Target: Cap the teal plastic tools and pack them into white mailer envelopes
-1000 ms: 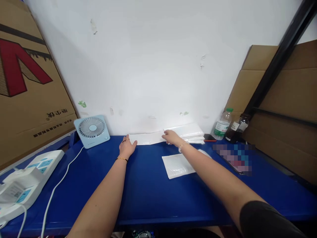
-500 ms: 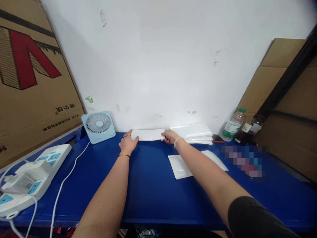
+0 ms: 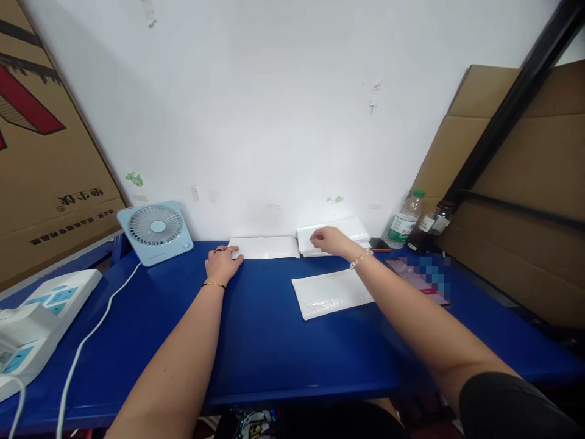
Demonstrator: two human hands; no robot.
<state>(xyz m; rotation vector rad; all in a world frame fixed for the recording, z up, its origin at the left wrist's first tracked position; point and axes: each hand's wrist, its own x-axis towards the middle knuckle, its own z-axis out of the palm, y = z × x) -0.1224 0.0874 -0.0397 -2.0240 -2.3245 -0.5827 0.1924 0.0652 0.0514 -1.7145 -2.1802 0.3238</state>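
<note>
In the head view, a white packet (image 3: 265, 247) is laid flat along the wall (image 3: 256, 152), at the back of the blue table (image 3: 256, 341). Its left end is touched by the fingers of the left hand (image 3: 222, 264); the thumb is spread apart from them, and no grasp is closed. The right hand (image 3: 331, 242) is placed at the stack of white packets (image 3: 359, 229), just right of the first packet, with fingers bent and thumb brought near the index finger; whether anything is pinched cannot be determined. A nearer packet (image 3: 331, 296) is set slightly askew in front of the stack, its right end hidden by the right forearm. A light-blue fan (image 3: 158, 228) is stood well left of the left hand. A green-capped bottle (image 3: 403, 224) and a dark bottle (image 3: 426, 231) are positioned side by side beyond the stack, to the right.
</note>
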